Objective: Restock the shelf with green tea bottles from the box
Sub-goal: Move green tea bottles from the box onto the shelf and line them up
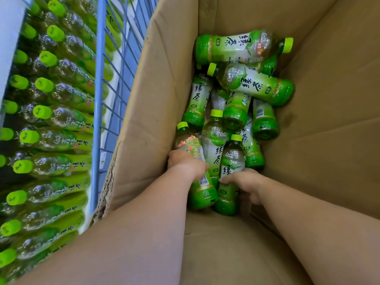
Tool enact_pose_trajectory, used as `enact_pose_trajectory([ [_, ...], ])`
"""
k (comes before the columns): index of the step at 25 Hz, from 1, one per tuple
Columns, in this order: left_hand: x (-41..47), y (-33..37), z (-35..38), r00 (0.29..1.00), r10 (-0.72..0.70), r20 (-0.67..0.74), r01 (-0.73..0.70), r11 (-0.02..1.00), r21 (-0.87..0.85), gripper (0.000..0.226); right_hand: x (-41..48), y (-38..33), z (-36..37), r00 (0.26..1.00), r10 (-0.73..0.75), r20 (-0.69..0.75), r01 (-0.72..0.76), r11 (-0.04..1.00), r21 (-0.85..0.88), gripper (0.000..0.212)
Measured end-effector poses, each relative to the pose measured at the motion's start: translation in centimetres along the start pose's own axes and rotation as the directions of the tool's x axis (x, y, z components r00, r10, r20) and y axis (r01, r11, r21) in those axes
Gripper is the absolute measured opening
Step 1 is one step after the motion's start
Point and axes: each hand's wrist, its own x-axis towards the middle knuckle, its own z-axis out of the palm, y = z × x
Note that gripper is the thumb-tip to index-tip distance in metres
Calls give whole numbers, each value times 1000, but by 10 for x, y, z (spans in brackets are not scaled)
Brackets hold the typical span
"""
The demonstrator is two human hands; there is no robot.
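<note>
Looking down into a deep box (pixel 152 120) of brown cardboard, walls creased and matte. Inside, a jumbled heap of bottles (pixel 246 85): clear ribbed plastic, glossy green labels, lime caps. Left hand (pixel 186 164) with fingers wrapped round the left bottle (pixel 202 192); right hand (pixel 247 182) grasping the right bottle (pixel 232 159), fingers partly hidden behind it. Box floor mostly covered. At far left, blurred, shelf bottles (pixel 57 118) in rows beside blue wire mesh (pixel 98 99).

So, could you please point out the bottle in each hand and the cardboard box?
left-hand bottle (pixel 202 195): head view, on its green lower body.
right-hand bottle (pixel 227 203): head view, on its green lower body.
cardboard box (pixel 152 99): head view, on the inner wall nearest the shelf.
</note>
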Motion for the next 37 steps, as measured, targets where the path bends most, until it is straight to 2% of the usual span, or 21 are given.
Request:
enact_pose_trajectory([
  [5,-6,3,-9,995,-45,89,52,996,-75,90,-6,-5,-7,996,28,83,-24,998,-58,35],
  [8,-14,6,-18,986,-52,159,86,974,-211,66,-20,-12,-12,989,45,138,-40,998,-38,40],
  [11,-24,11,-24,995,23,100,0,974,-229,40,-40,-19,-18,979,17,203,-26,999,43,39],
  [13,-30,15,-28,995,93,34,-84,976,-203,34,-55,-26,-20,975,-46,216,29,996,81,35],
  [16,-42,20,-37,984,154,85,-135,970,-203,38,-80,-39,-23,972,-127,195,99,985,144,28],
  [19,-55,26,-49,969,196,153,-169,970,-172,62,-102,-52,-32,962,-194,190,145,958,247,23],
  [21,-64,29,-56,960,238,148,-215,965,-151,72,-114,-59,-40,957,-247,151,198,939,283,20],
  [27,-97,29,-80,912,389,131,-362,912,-192,68,-157,-65,-57,885,-464,39,440,861,254,25],
  [31,-136,23,-104,870,453,194,-414,885,-213,63,-203,-57,-60,849,-523,-70,525,822,221,21],
  [37,-203,7,-136,781,624,33,-610,773,-178,61,-289,-47,-58,811,-558,-175,584,785,208,19],
])
